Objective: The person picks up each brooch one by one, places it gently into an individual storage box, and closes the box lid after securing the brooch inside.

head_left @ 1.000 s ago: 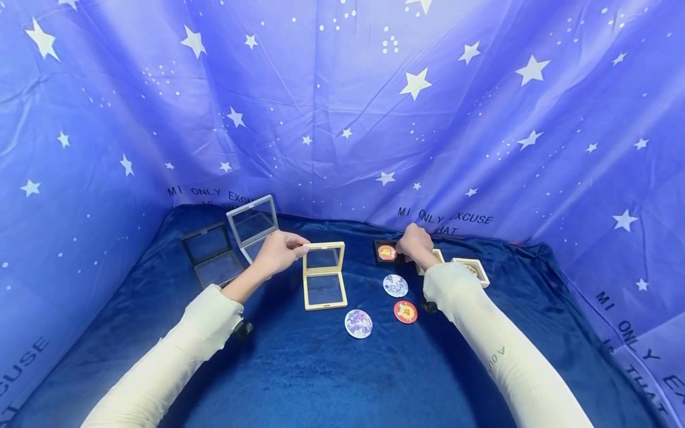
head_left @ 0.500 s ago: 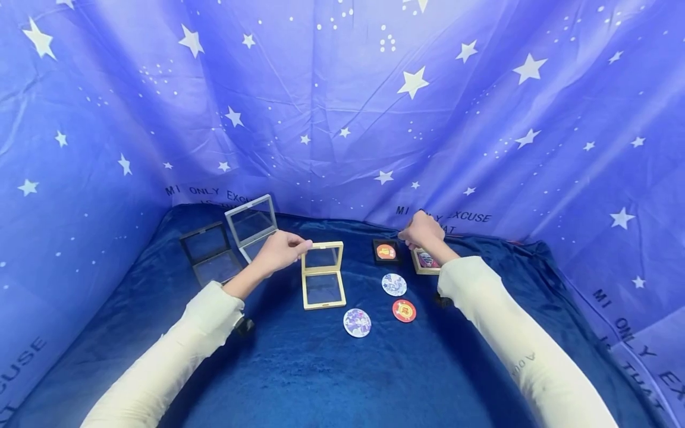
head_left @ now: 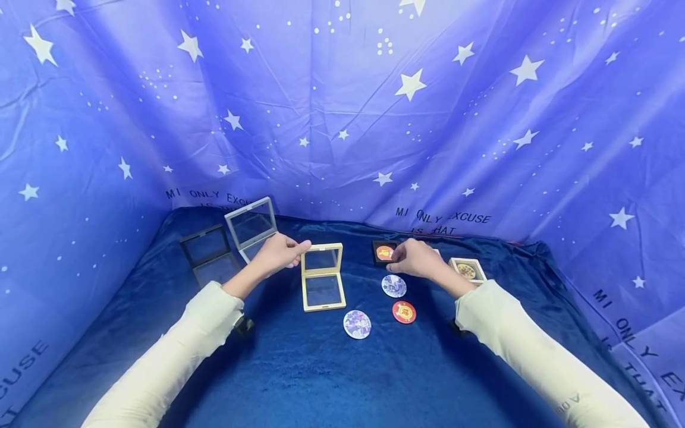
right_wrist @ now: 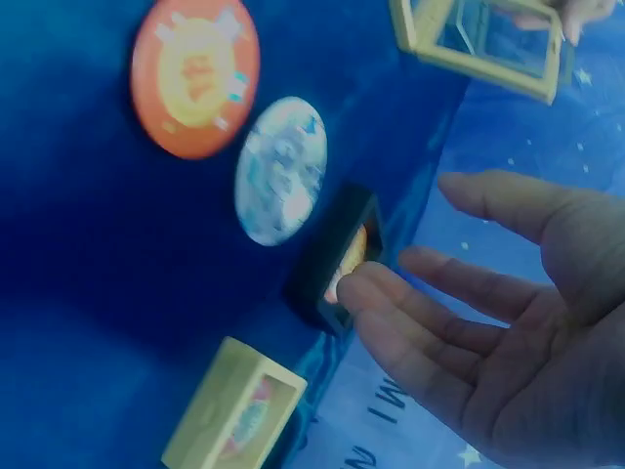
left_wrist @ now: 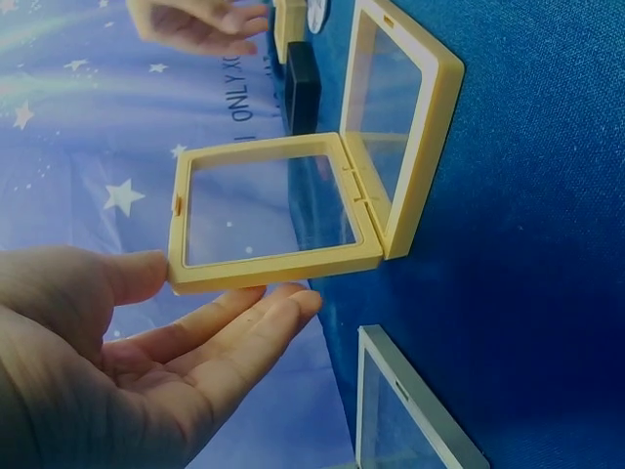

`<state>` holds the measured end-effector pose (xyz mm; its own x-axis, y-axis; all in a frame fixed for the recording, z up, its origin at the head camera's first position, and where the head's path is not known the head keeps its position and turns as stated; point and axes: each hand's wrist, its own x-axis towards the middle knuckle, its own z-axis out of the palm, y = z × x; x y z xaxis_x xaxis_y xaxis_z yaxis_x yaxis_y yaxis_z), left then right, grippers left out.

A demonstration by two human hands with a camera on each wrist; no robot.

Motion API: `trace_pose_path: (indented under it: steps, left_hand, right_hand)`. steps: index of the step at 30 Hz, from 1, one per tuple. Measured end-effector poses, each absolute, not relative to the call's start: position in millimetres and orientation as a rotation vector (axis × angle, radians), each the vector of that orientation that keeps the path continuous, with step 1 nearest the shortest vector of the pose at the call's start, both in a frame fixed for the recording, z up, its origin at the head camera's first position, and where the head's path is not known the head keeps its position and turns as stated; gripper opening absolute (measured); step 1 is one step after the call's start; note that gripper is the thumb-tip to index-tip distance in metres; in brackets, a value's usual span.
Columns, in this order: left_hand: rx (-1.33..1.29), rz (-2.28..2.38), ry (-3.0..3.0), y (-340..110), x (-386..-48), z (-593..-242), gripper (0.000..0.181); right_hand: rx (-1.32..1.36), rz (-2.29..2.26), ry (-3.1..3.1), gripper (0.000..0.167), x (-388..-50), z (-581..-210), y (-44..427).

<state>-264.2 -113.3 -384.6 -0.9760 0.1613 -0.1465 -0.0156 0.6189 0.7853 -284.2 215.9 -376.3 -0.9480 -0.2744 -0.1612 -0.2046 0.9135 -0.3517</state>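
Observation:
My left hand [head_left: 275, 255] pinches the top left corner of a yellow hinged display frame [head_left: 322, 273] with clear film panels. Its lid stands raised and its base lies on the cloth. My right hand [head_left: 420, 260] hovers at the small black box [head_left: 377, 254], its fingers loosely bent and holding nothing in the right wrist view. Whether a fingertip touches this box is unclear. A round orange-red piece [head_left: 384, 254] sits inside it. Closer to me lie a blue-white round badge [head_left: 393, 286], a red badge [head_left: 404, 312] and a purple-white badge [head_left: 357, 324].
On the left stand a grey hinged frame [head_left: 249, 206] and a black one [head_left: 211, 258], both unfolded. A pale wooden box [head_left: 481, 271] with a round piece is at the right. Another wooden box [right_wrist: 220, 405] is mostly behind my right hand in the head view. Starry curtains enclose the blue cloth.
From above the boxes, my right hand has come down and towards me, beside the black box. It now covers the nearer wooden box and uncovers the far right one. My left hand keeps its grip.

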Motion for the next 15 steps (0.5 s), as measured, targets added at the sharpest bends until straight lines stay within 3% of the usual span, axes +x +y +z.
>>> trace_pose_path:
  steps: [7,15]
  left_hand:
    - [0.051,1.322,2.553,-112.6,-265.1,-386.5,0.054]
    - [0.04,1.371,2.509,-112.5,-266.6,-388.4,0.055]
  right_hand:
    - [-0.4,-0.37,2.813,0.056,-268.7,-394.7,214.6]
    - [-0.377,-0.324,2.845,0.062,-263.5,-408.0,215.0]
